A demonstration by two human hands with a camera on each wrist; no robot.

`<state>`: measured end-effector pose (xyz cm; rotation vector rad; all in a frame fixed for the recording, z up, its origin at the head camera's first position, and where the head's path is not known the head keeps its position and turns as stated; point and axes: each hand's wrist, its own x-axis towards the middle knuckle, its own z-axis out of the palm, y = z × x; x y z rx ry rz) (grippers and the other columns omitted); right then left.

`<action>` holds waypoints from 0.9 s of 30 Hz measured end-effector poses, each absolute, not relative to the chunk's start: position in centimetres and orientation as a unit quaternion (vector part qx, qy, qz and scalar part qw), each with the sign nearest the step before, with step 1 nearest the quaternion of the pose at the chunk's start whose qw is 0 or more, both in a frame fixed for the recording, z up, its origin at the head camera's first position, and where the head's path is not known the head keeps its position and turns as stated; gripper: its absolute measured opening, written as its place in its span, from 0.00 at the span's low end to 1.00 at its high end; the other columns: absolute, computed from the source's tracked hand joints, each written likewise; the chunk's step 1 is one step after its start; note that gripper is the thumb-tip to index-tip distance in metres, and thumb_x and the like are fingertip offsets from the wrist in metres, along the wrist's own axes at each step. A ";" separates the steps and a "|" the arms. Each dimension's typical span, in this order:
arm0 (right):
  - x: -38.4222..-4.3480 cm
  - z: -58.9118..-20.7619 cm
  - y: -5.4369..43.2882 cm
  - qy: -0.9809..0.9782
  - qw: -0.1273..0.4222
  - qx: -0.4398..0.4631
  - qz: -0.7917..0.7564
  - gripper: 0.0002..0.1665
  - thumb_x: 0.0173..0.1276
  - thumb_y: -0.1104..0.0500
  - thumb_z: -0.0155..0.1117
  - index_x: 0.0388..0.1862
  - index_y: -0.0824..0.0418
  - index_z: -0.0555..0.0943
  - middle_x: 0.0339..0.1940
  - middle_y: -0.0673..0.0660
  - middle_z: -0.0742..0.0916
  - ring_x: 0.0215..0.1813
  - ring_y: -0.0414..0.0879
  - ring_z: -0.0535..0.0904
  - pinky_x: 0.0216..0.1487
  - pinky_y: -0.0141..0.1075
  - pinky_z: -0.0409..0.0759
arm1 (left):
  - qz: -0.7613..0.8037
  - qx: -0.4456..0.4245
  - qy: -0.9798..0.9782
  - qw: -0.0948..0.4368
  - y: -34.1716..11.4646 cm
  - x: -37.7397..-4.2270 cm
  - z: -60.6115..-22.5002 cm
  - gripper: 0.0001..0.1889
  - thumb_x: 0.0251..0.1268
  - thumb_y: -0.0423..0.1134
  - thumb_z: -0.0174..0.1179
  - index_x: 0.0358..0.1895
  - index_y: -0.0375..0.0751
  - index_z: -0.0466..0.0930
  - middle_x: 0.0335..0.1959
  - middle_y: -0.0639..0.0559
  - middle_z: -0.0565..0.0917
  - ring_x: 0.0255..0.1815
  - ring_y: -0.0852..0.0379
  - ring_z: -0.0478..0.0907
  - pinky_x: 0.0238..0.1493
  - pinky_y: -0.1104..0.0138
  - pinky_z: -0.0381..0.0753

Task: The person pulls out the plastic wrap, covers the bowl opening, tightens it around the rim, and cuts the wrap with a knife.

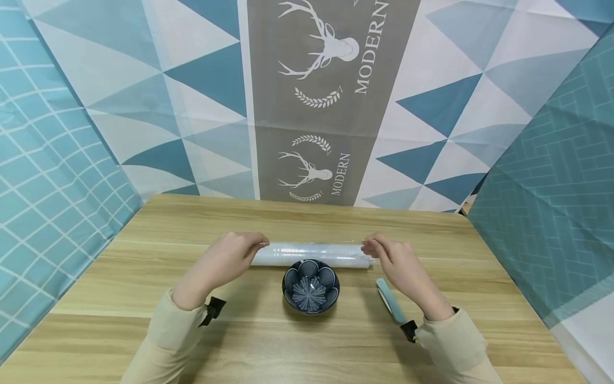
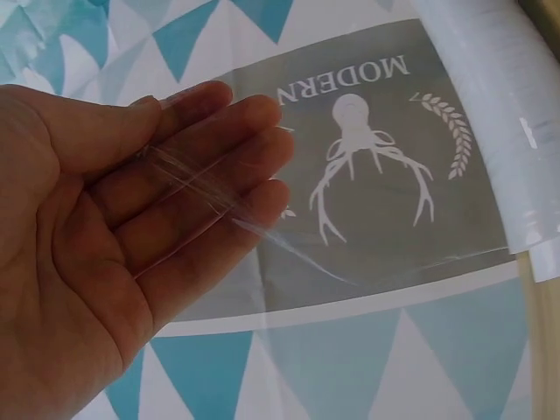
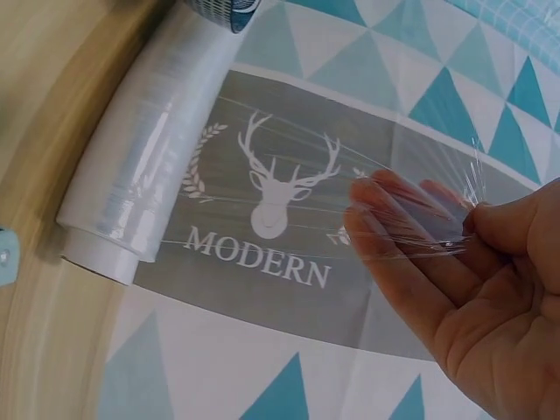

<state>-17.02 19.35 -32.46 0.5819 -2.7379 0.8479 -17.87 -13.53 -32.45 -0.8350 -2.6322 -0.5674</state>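
A roll of cling film (image 1: 312, 254) lies crosswise on the table behind a dark blue bowl (image 1: 310, 288) with a flower-like inside. My left hand (image 1: 235, 255) is raised at the roll's left end and pinches a corner of the clear film between thumb and index finger. At the right end my right hand (image 1: 390, 258) pinches the other corner of the film the same way. In the right wrist view the loose film (image 3: 385, 219) stretches from the roll to the right fingers, with fine creases gathering at the thumb. Thin folds of film (image 2: 210, 188) cross the left fingers.
A light blue folding-type utensil with a slim handle (image 1: 390, 300) lies on the wooden table (image 1: 307, 352), right of the bowl and beside the right forearm. A patterned cloth backdrop (image 1: 211, 106) rises behind the table, with blue sheets on both sides.
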 end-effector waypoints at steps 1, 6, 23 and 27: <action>-16.9 -32.4 19.4 -0.930 0.109 0.198 0.289 0.16 0.73 0.58 0.42 0.44 0.60 0.78 0.39 0.55 0.86 0.41 0.47 0.83 0.46 0.45 0.79 | -0.198 -0.293 -0.921 0.162 -13.5 -17.8 -32.4 0.08 0.64 0.36 0.53 0.37 0.40 0.82 0.33 0.51 0.85 0.35 0.53 0.83 0.38 0.60 0.80; -16.6 -31.9 19.5 -0.929 0.118 0.200 0.289 0.17 0.73 0.57 0.42 0.45 0.60 0.78 0.40 0.55 0.86 0.42 0.47 0.83 0.47 0.47 0.78 | -0.192 -0.291 -0.920 0.178 -13.4 -17.3 -32.0 0.07 0.63 0.36 0.54 0.37 0.40 0.82 0.33 0.51 0.85 0.32 0.54 0.82 0.36 0.60 0.81; -14.3 -32.0 20.4 -0.923 0.138 0.229 0.277 0.16 0.73 0.56 0.43 0.46 0.55 0.79 0.43 0.50 0.86 0.37 0.40 0.81 0.37 0.36 0.77 | -0.158 -0.311 -0.923 0.165 -13.3 -15.3 -30.5 0.13 0.60 0.33 0.55 0.47 0.41 0.81 0.41 0.50 0.83 0.34 0.58 0.81 0.37 0.64 0.81; -13.7 -32.3 20.6 -0.925 0.131 0.227 0.276 0.16 0.73 0.55 0.44 0.44 0.53 0.81 0.43 0.50 0.86 0.29 0.35 0.75 0.31 0.31 0.70 | -0.144 -0.328 -0.916 0.181 -13.1 -14.9 -30.3 0.12 0.57 0.30 0.57 0.44 0.41 0.83 0.30 0.56 0.76 0.25 0.66 0.69 0.26 0.73 0.72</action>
